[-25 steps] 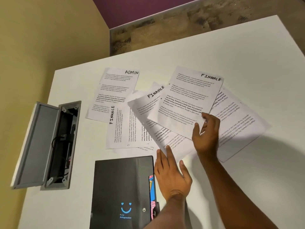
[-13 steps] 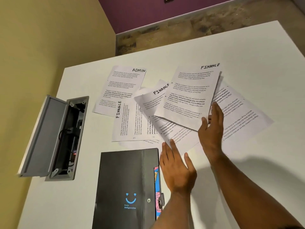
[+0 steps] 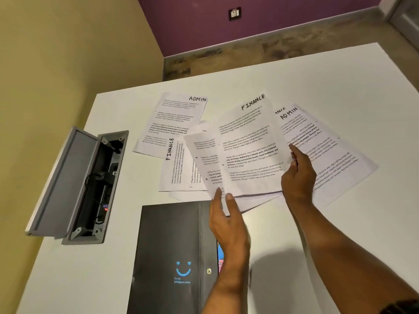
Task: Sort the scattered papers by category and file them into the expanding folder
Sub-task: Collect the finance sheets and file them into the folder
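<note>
Several printed sheets lie fanned across the white table. My right hand pinches the right edge of a sheet headed FINANCE and holds it tilted up off the pile. My left hand stands on edge with straight fingers touching the lower left edge of the lifted sheets. An ADMIN sheet lies at the far left and another ADMIN sheet at the right. A sideways FINANCE sheet lies partly covered. The black expanding folder with a blue smiley lies flat near me, below the papers.
An open grey cable box with its lid raised is set into the table's left side, with wires inside. A yellow wall runs along the left and a purple wall with a socket stands behind. The table's far edge meets bare floor.
My right hand has lifted the FINANCE sheet off the pile, which uncovers an ADMIN heading at the right. My left hand has turned from flat on the papers onto its edge.
</note>
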The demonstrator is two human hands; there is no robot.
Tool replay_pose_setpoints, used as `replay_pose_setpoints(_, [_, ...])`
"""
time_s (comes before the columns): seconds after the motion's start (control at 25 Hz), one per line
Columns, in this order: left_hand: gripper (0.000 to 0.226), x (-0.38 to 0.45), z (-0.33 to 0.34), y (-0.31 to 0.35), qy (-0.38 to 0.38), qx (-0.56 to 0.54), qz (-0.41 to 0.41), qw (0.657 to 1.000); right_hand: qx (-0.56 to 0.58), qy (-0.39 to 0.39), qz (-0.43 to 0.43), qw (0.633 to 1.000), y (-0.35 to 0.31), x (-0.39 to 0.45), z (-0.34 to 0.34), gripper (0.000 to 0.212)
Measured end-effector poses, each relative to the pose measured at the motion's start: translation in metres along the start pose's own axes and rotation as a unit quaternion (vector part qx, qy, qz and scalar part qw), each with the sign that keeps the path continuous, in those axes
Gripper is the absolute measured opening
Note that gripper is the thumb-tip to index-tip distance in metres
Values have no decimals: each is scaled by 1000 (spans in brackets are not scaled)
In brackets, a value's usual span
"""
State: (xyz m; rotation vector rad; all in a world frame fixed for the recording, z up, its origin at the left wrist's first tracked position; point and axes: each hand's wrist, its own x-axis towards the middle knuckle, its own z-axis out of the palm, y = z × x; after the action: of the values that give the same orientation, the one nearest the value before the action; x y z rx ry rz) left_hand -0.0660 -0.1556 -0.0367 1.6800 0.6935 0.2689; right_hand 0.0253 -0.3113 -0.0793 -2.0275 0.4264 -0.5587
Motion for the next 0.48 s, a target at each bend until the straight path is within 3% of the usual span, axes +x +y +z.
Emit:
replay_pose_setpoints(0.16, [33, 27, -6, 27, 25, -31, -42, 998, 14, -1, -5, 1000, 1, -1, 2, 47])
replay_pose_setpoints(0.36, [34, 39, -13, 24, 4, 30, -38, 999, 25, -50, -65, 996, 9, -3, 5, 42])
replay_pose_setpoints(0.48, [38, 41, -16, 16, -6, 43, -19, 999, -44, -46, -113, 992, 16, -3, 8, 37])
